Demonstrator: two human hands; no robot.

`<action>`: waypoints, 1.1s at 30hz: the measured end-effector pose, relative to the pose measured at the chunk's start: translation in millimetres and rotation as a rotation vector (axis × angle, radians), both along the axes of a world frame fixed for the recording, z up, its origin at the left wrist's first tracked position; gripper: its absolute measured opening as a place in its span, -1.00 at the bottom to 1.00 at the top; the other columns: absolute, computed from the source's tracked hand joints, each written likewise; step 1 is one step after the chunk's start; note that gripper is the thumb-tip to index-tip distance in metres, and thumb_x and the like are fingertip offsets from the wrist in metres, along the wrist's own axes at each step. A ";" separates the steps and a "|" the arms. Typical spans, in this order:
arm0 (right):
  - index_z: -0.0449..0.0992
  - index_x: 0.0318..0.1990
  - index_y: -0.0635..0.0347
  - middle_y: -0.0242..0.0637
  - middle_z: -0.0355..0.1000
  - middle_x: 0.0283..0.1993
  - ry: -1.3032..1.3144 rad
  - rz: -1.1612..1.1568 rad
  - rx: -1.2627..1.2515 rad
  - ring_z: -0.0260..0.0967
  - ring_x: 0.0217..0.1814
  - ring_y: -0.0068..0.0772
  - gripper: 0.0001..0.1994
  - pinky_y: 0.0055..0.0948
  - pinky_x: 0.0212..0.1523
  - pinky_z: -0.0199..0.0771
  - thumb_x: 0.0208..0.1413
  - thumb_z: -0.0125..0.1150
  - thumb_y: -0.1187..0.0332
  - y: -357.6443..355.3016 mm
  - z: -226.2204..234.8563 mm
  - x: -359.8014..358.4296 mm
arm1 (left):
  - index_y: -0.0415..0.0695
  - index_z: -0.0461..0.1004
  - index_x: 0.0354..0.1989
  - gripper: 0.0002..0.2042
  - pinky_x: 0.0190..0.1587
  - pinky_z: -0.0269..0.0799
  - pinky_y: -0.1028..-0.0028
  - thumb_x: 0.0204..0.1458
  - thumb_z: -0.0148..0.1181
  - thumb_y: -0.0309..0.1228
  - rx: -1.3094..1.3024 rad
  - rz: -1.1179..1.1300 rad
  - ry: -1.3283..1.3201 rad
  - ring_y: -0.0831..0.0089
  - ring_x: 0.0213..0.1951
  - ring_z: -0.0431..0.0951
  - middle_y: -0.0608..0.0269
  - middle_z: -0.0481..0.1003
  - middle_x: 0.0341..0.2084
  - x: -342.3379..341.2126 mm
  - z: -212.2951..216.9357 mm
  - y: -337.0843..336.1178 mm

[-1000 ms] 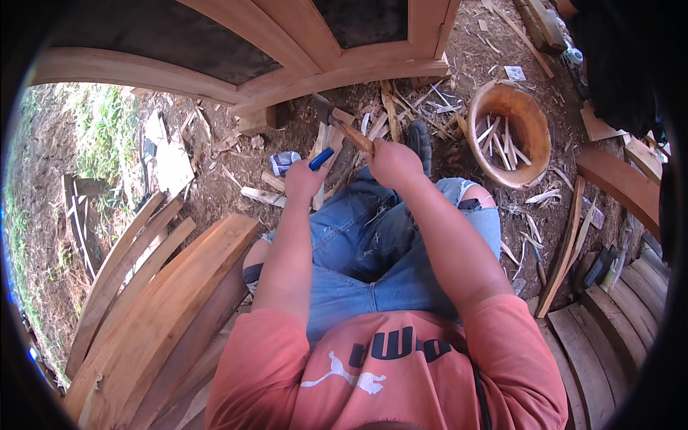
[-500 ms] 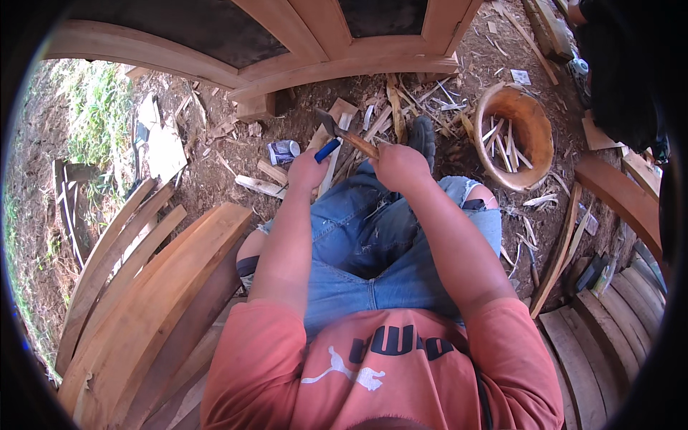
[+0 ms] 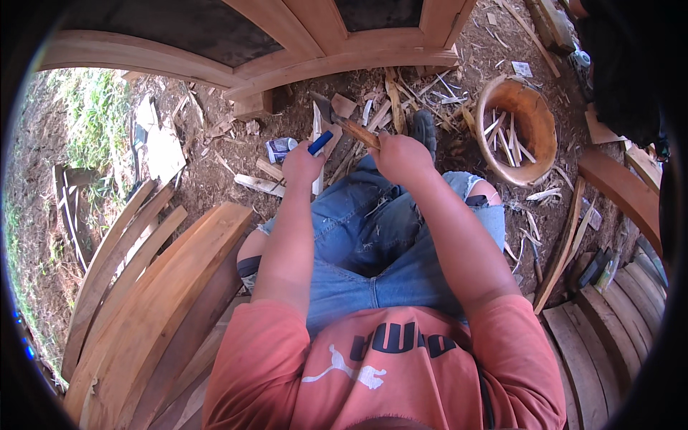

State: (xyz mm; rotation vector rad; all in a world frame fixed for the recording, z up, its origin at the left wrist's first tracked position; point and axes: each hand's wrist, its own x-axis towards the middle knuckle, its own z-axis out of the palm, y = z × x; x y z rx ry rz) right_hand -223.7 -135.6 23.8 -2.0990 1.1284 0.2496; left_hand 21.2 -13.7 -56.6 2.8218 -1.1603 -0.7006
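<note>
My left hand [image 3: 302, 166] is closed around a blue-handled tool [image 3: 320, 143]. Its handle sticks up past my thumb, and a thin dark shaft shows below the fist. My right hand [image 3: 403, 156] grips the worn wooden handle of a striking tool [image 3: 356, 132], whose dark metal head slants away to the left, just beyond the blue handle. I cannot tell whether that head is a hammer's or a hatchet's. Pale wood strips [image 3: 261, 185] lie on the ground by my left hand, beside a white and purple tub [image 3: 281, 149]. Where the thin shaft ends is unclear.
A large wooden frame with dark panels [image 3: 337, 59] stands ahead on blocks. To the right, a tan bucket [image 3: 548, 136] holds wood slivers. Curved boards [image 3: 172, 294] are stacked at my left, more planks [image 3: 584, 344] at my right. Shavings litter the dirt; dark clothing shows at the far right.
My left hand and the blue handle have shifted slightly up and left. The striking tool's head has moved a little farther away, up and left, with my right hand slightly raised.
</note>
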 end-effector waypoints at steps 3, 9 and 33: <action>0.63 -0.02 0.22 -0.01 0.70 -0.09 0.000 0.018 -0.011 0.68 0.02 0.14 -0.65 0.09 0.04 0.66 0.44 0.18 0.08 3.8 -8.3 1.2 | 0.07 0.71 0.11 -0.57 0.11 0.62 0.05 0.07 0.49 -0.11 -0.057 0.008 0.027 -0.04 0.03 0.73 0.01 0.75 -0.09 2.8 -0.9 5.3; 0.60 -0.06 0.22 0.00 0.69 -0.17 -0.066 0.031 -0.065 0.68 -0.06 0.16 -0.64 0.12 -0.04 0.65 0.41 0.22 0.06 12.7 -4.1 7.0 | 0.12 0.71 0.10 -0.59 0.08 0.64 0.04 0.08 0.52 -0.10 -0.083 0.021 0.010 -0.02 0.00 0.74 0.04 0.75 -0.11 0.2 -6.2 8.6; 0.62 0.00 0.24 0.01 0.70 -0.09 0.020 -0.027 0.021 0.67 0.03 0.17 -0.61 0.13 0.06 0.65 0.43 0.20 0.04 16.1 4.2 -2.1 | 0.08 0.72 0.14 -0.61 0.10 0.62 0.00 0.17 0.45 -0.10 -0.104 0.046 0.106 -0.13 0.01 0.72 -0.09 0.73 -0.10 11.5 -14.7 25.2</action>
